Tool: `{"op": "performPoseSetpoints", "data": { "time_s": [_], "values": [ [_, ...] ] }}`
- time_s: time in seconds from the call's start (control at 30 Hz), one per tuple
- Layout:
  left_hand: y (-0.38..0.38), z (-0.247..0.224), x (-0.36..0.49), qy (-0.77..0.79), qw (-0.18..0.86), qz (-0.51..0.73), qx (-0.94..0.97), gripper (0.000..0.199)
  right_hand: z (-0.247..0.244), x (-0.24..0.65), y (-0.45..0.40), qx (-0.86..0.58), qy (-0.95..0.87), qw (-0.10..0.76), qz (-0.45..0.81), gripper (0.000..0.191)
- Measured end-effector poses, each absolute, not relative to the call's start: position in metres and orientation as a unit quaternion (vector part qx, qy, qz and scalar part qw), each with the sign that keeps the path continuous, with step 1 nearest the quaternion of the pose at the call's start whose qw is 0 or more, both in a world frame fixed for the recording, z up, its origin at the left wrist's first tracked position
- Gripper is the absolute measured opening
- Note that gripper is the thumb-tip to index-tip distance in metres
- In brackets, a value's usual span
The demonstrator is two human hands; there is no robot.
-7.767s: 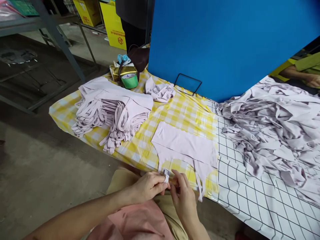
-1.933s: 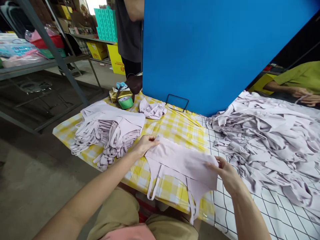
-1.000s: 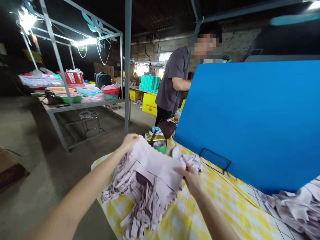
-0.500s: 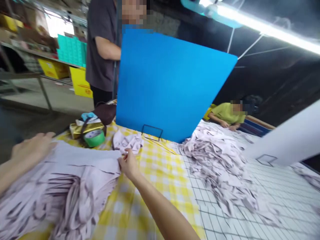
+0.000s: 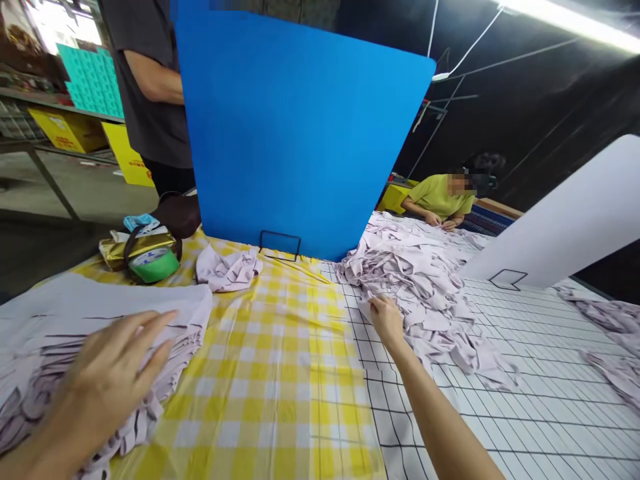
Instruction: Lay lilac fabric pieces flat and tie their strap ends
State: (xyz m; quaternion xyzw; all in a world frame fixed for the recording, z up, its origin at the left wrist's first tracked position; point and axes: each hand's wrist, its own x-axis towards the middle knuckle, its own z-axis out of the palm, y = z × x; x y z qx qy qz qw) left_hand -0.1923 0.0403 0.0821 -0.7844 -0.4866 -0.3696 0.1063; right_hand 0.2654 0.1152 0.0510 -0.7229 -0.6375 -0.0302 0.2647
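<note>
Lilac pile (image 5: 425,277), its near edge pinched by the right hand (image 5: 387,321); the left hand (image 5: 107,373), fingers loosely spread, over the stack (image 5: 194,301), contact unclear.

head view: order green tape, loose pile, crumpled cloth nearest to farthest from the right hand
1. Loose pile: right at the right hand
2. Crumpled cloth: left, on the yellow checked cover
3. Green tape: farther left
</note>
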Motion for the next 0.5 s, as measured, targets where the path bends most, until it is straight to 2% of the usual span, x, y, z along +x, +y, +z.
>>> {"op": "performPoseSetpoints", "data": {
  "time_s": [0.1,0.2,0.37,0.5],
  "values": [
    [0.032,0.074,-0.158,-0.477,0.117,-0.342,-0.801,0.028,0.075,0.266,0.102,-0.678,-0.654,0.330,-0.059,0.023],
    [0.026,0.075,-0.127,-0.467,0.050,-0.348,-0.812,0.028,0.115,0.258,0.084,-0.648,-0.643,0.396,-0.096,0.022],
    [0.013,0.099,-0.068,-0.459,-0.173,-0.382,-0.784,0.030,0.193,0.209,0.046,-0.530,-0.634,0.535,-0.175,0.018],
    [0.005,0.115,-0.045,-0.418,-0.398,-0.413,-0.704,0.056,0.228,0.159,0.024,-0.469,-0.697,0.518,-0.161,0.022]
  ]
}}
